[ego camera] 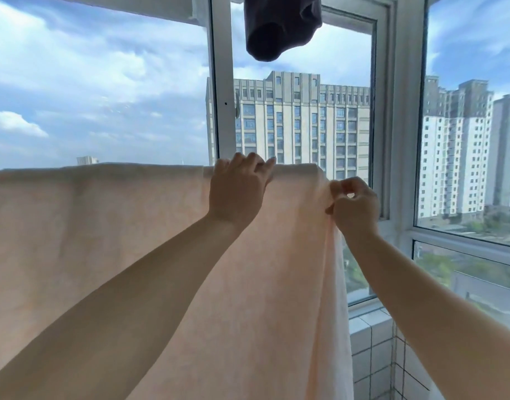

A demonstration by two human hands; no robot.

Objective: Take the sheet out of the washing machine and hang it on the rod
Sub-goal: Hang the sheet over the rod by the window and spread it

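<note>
A pale peach sheet [103,226] hangs draped over a horizontal rod that it hides completely; its top fold runs across the view at mid height. My left hand [236,192] is at the top fold near the sheet's right end, fingers curled over the covered rod. My right hand [353,207] pinches the sheet's right side edge just below the top corner. The fabric falls straight down below both hands.
A dark grey garment [279,27] hangs overhead in front of the white window frame [222,82]. A white tiled wall [372,356] and window sill lie at the lower right. High-rise buildings show through the glass.
</note>
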